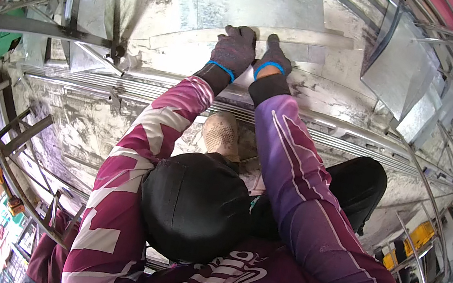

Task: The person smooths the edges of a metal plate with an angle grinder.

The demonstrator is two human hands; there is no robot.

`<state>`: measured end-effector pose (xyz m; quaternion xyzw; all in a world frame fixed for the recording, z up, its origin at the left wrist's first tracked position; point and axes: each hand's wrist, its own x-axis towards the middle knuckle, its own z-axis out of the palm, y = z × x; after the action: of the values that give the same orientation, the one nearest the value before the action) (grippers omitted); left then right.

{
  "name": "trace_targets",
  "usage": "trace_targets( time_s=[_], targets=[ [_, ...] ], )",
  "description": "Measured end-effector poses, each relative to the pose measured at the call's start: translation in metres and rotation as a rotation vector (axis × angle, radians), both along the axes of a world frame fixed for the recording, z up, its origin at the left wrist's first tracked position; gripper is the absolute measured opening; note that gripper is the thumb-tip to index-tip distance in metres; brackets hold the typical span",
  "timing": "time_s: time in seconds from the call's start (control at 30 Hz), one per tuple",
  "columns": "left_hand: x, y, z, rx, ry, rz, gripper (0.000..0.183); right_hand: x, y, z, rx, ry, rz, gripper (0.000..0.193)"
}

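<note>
A long pale flat strip (310,37) lies across the floor in front of me, over the near edge of a shiny metal sheet (250,1). My left hand (235,48), in a dark knit glove with a blue cuff, rests on the strip with its fingers bent over it. Close beside it is my right hand (277,59), gloved the same way. One digit of it points forward onto the strip, while the others are curled under and hidden. Whether anything small is inside that hand does not show. A shorter pale piece (307,53) lies just right of it.
Several long thin metal bars (156,94) run crosswise between my hands and my shoe (220,133). Bent sheet-metal pieces stand left (95,23) and right (401,66). A dark metal frame (41,29) reaches in from the left. Yellow tools (419,235) lie lower right.
</note>
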<state>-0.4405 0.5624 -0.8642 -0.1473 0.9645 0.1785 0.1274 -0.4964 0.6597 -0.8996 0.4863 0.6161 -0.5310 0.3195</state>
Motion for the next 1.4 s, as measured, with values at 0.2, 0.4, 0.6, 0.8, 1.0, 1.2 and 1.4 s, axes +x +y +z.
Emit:
trace_targets(
  time_s=[0.2, 0.4, 0.6, 0.8, 1.0, 1.2, 1.4],
  targets=[
    [-0.006, 0.007, 0.004, 0.04, -0.054, 0.072, 0.035, 0.0, -0.004, 0.019, 0.148, 0.116, -0.138, 0.067],
    [-0.006, 0.009, 0.006, 0.102, -0.03, 0.101, 0.046, -0.003, -0.009, 0.019, 0.216, 0.092, -0.197, 0.062],
    [0.006, 0.037, 0.016, -0.029, 0.007, -0.201, 0.038, 0.024, 0.033, 0.038, 0.311, 0.108, -0.025, 0.08],
    [0.006, 0.047, 0.023, -0.155, 0.029, -0.254, 0.036, 0.047, 0.042, 0.04, 0.414, 0.27, -0.109, 0.087],
    [-0.006, 0.044, 0.04, -0.053, -0.415, -0.265, 0.028, 0.044, 0.054, 0.015, 0.202, 0.107, -0.076, 0.09],
    [-0.011, 0.046, 0.046, -0.06, -0.426, -0.412, 0.029, 0.04, 0.054, 0.028, 0.252, 0.045, -0.132, 0.082],
    [-0.014, 0.045, 0.034, -0.016, -0.457, -0.399, 0.031, 0.035, 0.053, 0.038, 0.183, 0.075, -0.224, 0.084]
  ],
)
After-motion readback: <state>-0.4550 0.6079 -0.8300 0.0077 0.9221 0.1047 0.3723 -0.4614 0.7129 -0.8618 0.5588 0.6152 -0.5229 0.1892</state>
